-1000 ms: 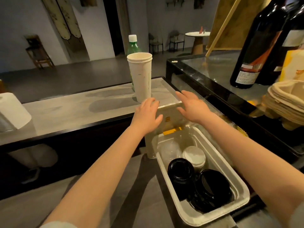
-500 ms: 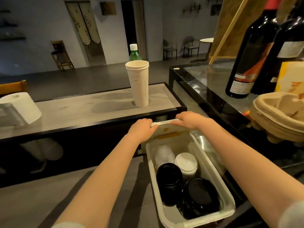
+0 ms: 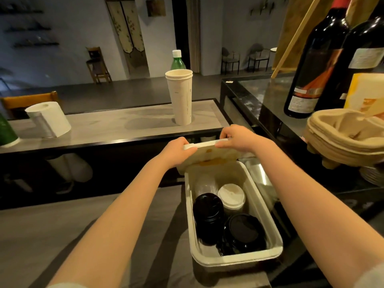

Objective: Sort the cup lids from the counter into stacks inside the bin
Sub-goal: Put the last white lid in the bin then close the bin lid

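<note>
At the far end of the bin your left hand and right hand pinched its hinged cover between curled fingers, while the cup lids stood stacked inside, so sorting looked done and the next move likely called for lowering the cover evenly.

**What sits on the counters**

The low gray counter holds the white bin near its right end. The higher gray ledge behind it holds a paper roll lying on its side and a tall stack of paper cups. A green bottle shows just behind them. Two dark wine bottles stand on the dark shiny counter at the right.
</note>
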`<state>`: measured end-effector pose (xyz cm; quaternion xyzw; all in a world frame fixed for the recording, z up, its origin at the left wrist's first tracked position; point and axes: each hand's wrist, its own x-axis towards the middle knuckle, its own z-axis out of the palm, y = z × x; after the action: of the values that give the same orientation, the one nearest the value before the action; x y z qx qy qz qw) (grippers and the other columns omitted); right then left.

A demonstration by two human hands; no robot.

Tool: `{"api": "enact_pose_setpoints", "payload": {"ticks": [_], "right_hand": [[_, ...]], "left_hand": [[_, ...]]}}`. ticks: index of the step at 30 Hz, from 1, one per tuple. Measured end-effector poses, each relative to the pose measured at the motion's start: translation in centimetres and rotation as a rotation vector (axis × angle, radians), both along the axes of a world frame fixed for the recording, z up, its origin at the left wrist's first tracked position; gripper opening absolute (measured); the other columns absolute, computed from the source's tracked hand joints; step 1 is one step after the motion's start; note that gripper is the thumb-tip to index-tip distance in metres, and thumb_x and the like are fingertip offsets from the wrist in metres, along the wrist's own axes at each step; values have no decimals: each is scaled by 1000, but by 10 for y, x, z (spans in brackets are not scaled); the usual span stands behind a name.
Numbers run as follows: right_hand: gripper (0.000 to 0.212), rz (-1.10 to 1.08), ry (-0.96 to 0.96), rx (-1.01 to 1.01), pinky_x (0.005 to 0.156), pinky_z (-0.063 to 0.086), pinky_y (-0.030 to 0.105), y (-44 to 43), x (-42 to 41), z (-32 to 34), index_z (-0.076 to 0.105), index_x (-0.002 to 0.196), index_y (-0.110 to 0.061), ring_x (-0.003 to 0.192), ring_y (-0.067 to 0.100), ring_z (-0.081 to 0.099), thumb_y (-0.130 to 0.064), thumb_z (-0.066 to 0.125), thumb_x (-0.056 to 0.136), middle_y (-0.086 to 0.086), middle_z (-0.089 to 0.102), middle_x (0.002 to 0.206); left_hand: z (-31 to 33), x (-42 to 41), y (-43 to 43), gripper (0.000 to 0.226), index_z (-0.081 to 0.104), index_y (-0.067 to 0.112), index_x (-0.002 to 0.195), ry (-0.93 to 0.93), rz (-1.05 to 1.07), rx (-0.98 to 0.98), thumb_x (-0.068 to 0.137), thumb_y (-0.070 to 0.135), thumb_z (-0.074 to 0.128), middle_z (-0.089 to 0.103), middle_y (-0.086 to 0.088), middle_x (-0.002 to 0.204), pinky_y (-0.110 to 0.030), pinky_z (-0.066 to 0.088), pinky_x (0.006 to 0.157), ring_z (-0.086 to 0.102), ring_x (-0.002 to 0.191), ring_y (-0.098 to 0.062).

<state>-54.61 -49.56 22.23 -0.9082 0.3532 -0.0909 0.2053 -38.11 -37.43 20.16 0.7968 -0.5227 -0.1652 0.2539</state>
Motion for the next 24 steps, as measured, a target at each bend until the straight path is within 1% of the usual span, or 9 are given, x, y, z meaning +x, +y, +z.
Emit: {"api": "enact_pose_setpoints", "payload": {"ticks": [4, 6, 8, 11, 14, 17, 19, 22, 24], "right_hand": [[28, -44, -60, -33, 71, 42, 24, 29, -15, 6, 60, 101, -20, 95, 17, 52, -42, 64, 85, 1, 53, 104], [37, -66, -60, -68, 77, 45, 27, 44, -25, 6, 62, 111, -21, 100, 17, 50, -45, 65, 84, 1, 50, 109], [47, -83, -67, -105, 86, 46, 31, 59, -36, 2, 60, 120, -21, 107, 18, 47, -48, 66, 82, 0, 49, 114], [52, -93, -118, -100, 88, 39, 28, 86, -54, -11, 58, 125, -23, 106, 15, 41, -47, 68, 80, -4, 45, 107], [56, -104, -151, -99, 81, 28, 20, 109, -70, -30, 59, 125, -20, 98, 10, 35, -42, 73, 76, -6, 41, 99], [61, -125, -161, -80, 82, 28, 19, 128, -84, -52, 60, 125, -17, 98, 9, 35, -37, 79, 71, -9, 40, 95], [63, -139, -136, -70, 82, 29, 20, 138, -94, -69, 60, 126, -17, 97, 10, 36, -34, 81, 69, -8, 41, 93], [67, -158, -73, -58, 85, 33, 23, 151, -108, -97, 57, 129, -20, 97, 10, 34, -35, 82, 68, -7, 40, 93], [69, -171, -20, -59, 89, 35, 26, 158, -117, -113, 55, 132, -21, 97, 11, 32, -36, 81, 69, -7, 40, 95]], "left_hand": [[4, -13, 27, 33, 48, 13, 120, -20, -22, -68, 94, 32, 52, 54, -5, 111, -18, 42, 63, 52, 90, -13], [3, -22, 44, 31, 48, 14, 119, -26, -47, -120, 93, 30, 53, 54, -4, 114, -15, 43, 65, 52, 90, -11], [0, -30, 62, 28, 49, 14, 116, -40, -71, -186, 93, 29, 54, 54, -4, 121, -16, 44, 70, 52, 92, -9], [-9, -43, 88, 22, 52, 13, 108, -113, -123, -256, 92, 27, 55, 50, -5, 131, -18, 37, 84, 48, 107, -10], [-28, -52, 109, 24, 51, 10, 105, -151, -182, -277, 91, 29, 56, 49, -7, 128, -18, 31, 88, 44, 117, -17], [-51, -62, 124, 27, 48, 11, 103, -144, -226, -267, 89, 31, 60, 50, -2, 113, -21, 34, 82, 46, 107, -17], [-68, -69, 131, 32, 49, 12, 108, -199, -247, -235, 88, 35, 60, 51, 0, 109, -25, 38, 79, 49, 102, -18], [-95, -83, 140, 48, 51, 6, 121, -335, -295, -177, 86, 37, 62, 57, -7, 114, -36, 40, 90, 53, 107, -24], [-111, -91, 145, 55, 53, 2, 122, -407, -353, -131, 83, 38, 66, 60, -11, 116, -41, 44, 92, 55, 110, -29]]}}
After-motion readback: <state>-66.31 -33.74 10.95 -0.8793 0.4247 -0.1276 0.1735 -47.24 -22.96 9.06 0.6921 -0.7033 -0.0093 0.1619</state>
